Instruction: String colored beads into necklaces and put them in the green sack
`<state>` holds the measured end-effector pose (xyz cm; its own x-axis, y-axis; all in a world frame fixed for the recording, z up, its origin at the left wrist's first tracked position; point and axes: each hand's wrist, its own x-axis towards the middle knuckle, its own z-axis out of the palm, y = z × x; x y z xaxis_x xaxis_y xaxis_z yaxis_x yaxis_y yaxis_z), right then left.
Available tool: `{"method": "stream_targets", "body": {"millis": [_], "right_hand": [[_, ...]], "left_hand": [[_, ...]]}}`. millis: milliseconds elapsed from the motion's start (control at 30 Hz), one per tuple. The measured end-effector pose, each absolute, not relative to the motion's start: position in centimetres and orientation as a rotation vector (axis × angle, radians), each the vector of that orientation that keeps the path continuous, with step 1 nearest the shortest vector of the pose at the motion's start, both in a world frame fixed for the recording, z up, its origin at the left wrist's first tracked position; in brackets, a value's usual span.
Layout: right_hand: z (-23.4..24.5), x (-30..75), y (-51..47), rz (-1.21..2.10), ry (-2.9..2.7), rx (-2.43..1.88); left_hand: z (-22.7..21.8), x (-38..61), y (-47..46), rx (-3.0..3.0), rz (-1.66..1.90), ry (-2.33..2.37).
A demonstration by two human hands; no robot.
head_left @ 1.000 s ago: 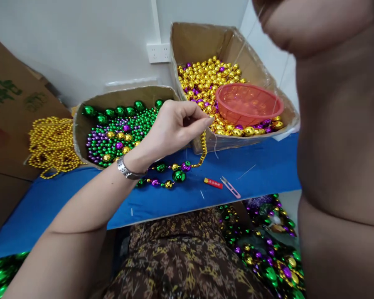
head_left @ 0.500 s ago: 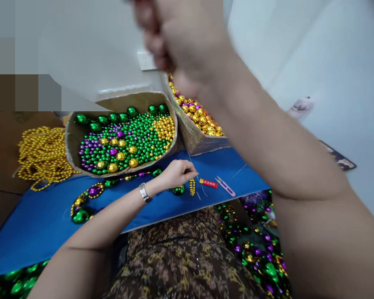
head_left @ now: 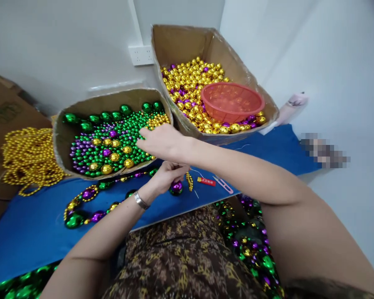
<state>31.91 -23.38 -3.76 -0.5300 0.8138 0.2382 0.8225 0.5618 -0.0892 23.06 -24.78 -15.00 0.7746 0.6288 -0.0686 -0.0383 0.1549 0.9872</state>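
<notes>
My right hand reaches left across my body to the front corner of a cardboard box filled with green, purple and gold beads; its fingers curl at the gold beads there. My left hand, a watch on its wrist, rests closed on the blue table just below, pinching the end of a bead strand. The strand, with green, purple and gold beads, lies leftward over the blue surface, and its short gold tail hangs beside the fingers.
A second box of gold and purple beads holds a red plastic basket. A red lighter and pink thread snips lie on the table. Gold strands pile at left. Finished necklaces lie by my lap.
My right hand came down from close to the camera and reached left to the green bead box. My left hand stayed on the table, and a purple bead now shows beside it.
</notes>
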Motion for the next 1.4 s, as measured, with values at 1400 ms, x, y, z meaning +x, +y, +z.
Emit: {"method": "stream_targets", "body": {"millis": [1400], "right_hand": [[-12.6,36.3,-33.1,-0.114,-2.092,-1.719]], "left_hand": [[-12.6,19.4,-23.4,1.849,0.726,0.669]]}}
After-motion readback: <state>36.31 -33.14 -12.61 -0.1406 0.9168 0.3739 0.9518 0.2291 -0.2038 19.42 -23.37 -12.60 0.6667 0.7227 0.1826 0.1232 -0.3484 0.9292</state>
